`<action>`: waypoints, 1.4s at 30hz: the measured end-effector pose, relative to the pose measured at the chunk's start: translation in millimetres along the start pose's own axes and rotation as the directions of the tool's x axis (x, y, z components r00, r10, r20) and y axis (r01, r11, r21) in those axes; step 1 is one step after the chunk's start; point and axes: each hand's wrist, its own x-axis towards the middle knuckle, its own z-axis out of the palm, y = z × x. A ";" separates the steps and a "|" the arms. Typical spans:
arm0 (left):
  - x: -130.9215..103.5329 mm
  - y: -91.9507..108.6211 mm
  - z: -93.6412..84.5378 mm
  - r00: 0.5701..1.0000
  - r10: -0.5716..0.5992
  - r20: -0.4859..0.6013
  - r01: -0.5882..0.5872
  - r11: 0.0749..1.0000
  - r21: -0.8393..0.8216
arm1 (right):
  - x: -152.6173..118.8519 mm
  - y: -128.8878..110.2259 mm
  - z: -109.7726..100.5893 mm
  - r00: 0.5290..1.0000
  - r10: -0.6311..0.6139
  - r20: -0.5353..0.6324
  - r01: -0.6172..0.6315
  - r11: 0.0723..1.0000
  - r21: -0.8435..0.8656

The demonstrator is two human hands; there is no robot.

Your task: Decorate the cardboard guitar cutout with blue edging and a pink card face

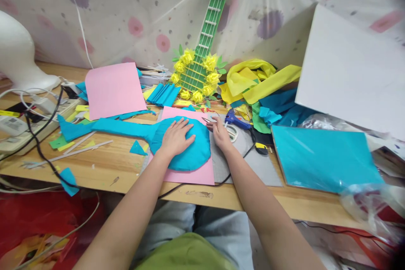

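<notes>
Blue paper covers the visible face of a long-necked, guitar-like shape, which we have lying flat before us on the tabletop. Taking its round body as the clock's centre, the neck runs to nine o'clock and ends in a flared tip. A pink sheet lies beneath the body, partly over a grey mat.

Our left hand is open, fingers spread and palm down on the body. Our right hand, at about three o'clock, is half curled round scissors, their tips poking past the fingers towards the body.

We judge the covering well advanced: body and neck look wrapped on the side we can see, though we cannot tell about the underside. No flowers, strings or frets show on it, whereas the green stringed model at twelve to one o'clock has all three. Between two and three o'clock, we see a blue glue gun; another pink sheet lies towards ten.

We can read no brand anywhere; a white adaptor at nine o'clock carries small print, too fine to make out.
</notes>
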 end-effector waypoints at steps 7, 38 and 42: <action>-0.8 3.0 -2.2 1.000 -0.019 -0.010 0.019 1.000 0.010 | -4.4 -17.5 -15.5 0.956 -0.134 0.259 0.216 0.923 -0.320; 4.4 6.5 4.7 0.998 -0.042 -0.048 0.044 0.998 0.050 | 0.2 -18.6 -15.9 0.959 -0.095 0.268 0.190 0.916 -0.353; 4.6 7.0 6.8 0.997 -0.039 -0.061 0.042 0.998 0.056 | 4.7 -14.1 -16.6 0.961 -0.078 0.266 0.151 0.951 -0.269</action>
